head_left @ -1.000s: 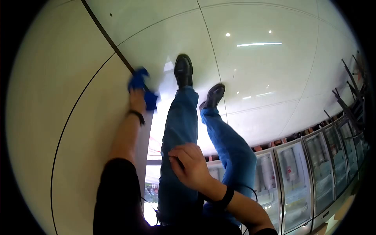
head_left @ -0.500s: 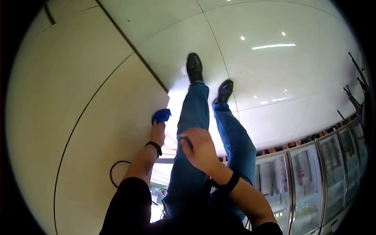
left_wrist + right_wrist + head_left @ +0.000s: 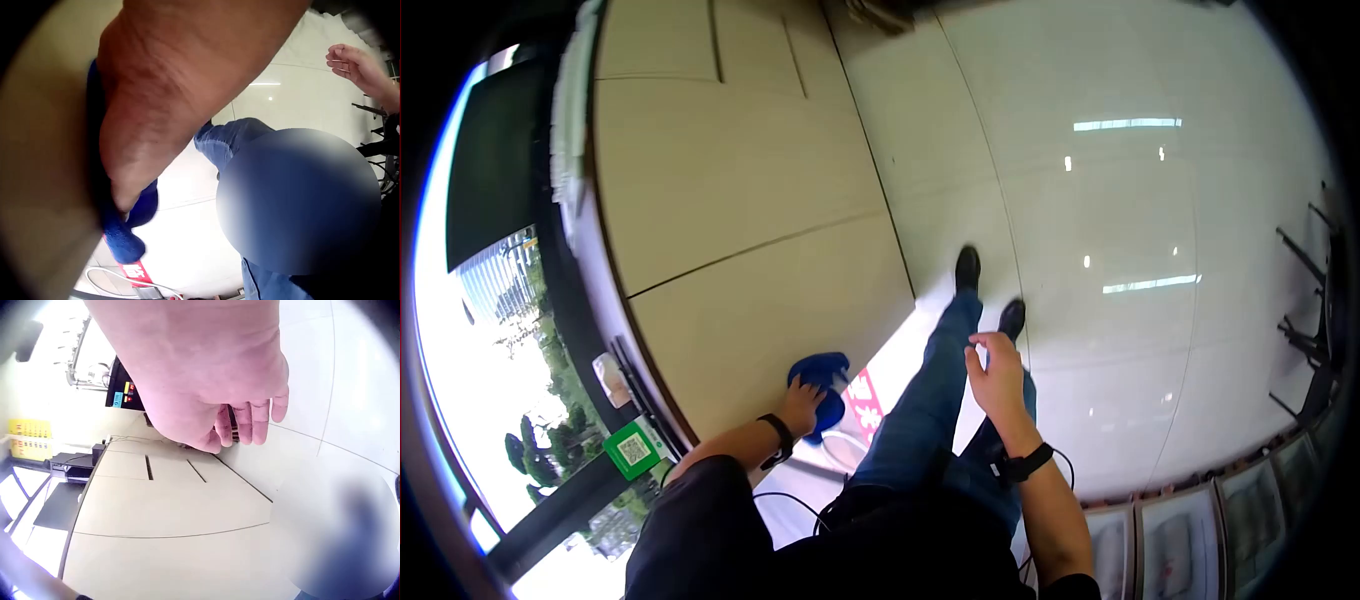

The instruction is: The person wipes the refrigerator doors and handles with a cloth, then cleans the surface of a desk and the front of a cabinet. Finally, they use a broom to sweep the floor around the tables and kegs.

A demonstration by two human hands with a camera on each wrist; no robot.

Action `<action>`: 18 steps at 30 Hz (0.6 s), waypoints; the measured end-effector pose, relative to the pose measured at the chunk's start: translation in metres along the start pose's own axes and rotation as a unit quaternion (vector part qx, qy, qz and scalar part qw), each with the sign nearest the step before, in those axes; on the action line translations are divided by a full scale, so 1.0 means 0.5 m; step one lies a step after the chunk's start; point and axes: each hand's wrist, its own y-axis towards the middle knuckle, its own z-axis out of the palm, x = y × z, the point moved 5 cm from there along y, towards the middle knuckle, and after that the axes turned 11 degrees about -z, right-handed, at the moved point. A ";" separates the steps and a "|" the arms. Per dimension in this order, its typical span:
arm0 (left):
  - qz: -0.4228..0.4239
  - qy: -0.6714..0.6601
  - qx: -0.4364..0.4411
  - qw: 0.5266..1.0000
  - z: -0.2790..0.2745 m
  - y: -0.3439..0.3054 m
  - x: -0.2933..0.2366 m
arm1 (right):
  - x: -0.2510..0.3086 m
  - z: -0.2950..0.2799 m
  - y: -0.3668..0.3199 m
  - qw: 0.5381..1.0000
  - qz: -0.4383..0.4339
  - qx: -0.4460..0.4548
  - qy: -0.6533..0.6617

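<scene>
My left hand [image 3: 802, 405] grips a blue cloth [image 3: 820, 370] against the cream panel [image 3: 770, 310], close to the panel's side edge. Part of the cloth spreads past the fingers on both sides. In the left wrist view, blue folds [image 3: 128, 244] bunch around the thumb, while the other fingers are hidden behind the hand. My right hand [image 3: 998, 378] hangs in front of the legs, its fingers loosely bent and holding nothing. Those bent fingers [image 3: 244, 422] also show in the right wrist view, apart from any object.
Along the left, a counter top carries a green QR-code sign [image 3: 633, 450] beside a window. Pale floor tiles [image 3: 1100, 220] stretch to the right. Dark chair legs [image 3: 1305, 340] stand at the far right, above glass-door fridges [image 3: 1170, 545]. A thin black cable [image 3: 795, 497] loops near the waist.
My left hand has brought the cloth from the panel's lower corner up along its side edge. The head view has swung, bringing the counter top and window in. The right hand remains loosely bent.
</scene>
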 end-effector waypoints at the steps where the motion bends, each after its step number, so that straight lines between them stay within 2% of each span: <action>1: -0.017 0.007 0.032 0.999 -0.016 -0.019 0.026 | 0.019 -0.016 0.013 1.000 -0.023 -0.009 0.000; 3: -0.043 0.026 0.079 0.996 -0.095 -0.057 0.098 | 0.047 -0.026 0.038 1.000 -0.012 -0.015 -0.002; 5: -0.118 0.056 0.102 0.986 -0.107 -0.039 0.190 | 0.064 -0.026 0.072 0.999 -0.035 -0.021 -0.016; 7: -0.183 0.074 0.097 0.976 -0.213 -0.040 0.308 | 0.069 -0.016 0.111 0.999 -0.046 -0.027 -0.011; 9: -0.298 0.064 0.004 0.952 -0.304 -0.015 0.464 | 0.089 -0.029 0.168 0.997 -0.067 -0.022 -0.015; 11: -0.355 0.050 -0.070 0.931 -0.437 -0.005 0.618 | 0.104 -0.021 0.219 0.999 -0.031 0.011 0.001; 12: -0.397 0.060 -0.135 0.906 -0.504 -0.007 0.679 | 0.115 -0.020 0.247 0.998 -0.053 0.013 -0.005; 13: -0.427 0.047 -0.147 0.891 -0.553 0.007 0.747 | 0.120 -0.017 0.275 0.998 -0.056 0.019 -0.012; 16: -0.503 0.058 -0.190 0.841 -0.678 0.046 0.864 | 0.127 -0.016 0.356 0.996 -0.072 0.054 -0.023; 17: -0.509 0.049 -0.197 0.836 -0.697 0.077 0.880 | 0.120 -0.016 0.409 0.995 -0.083 0.053 -0.029; 18: -0.478 0.042 -0.229 0.847 -0.688 0.113 0.873 | 0.112 -0.014 0.442 0.995 -0.081 0.046 -0.034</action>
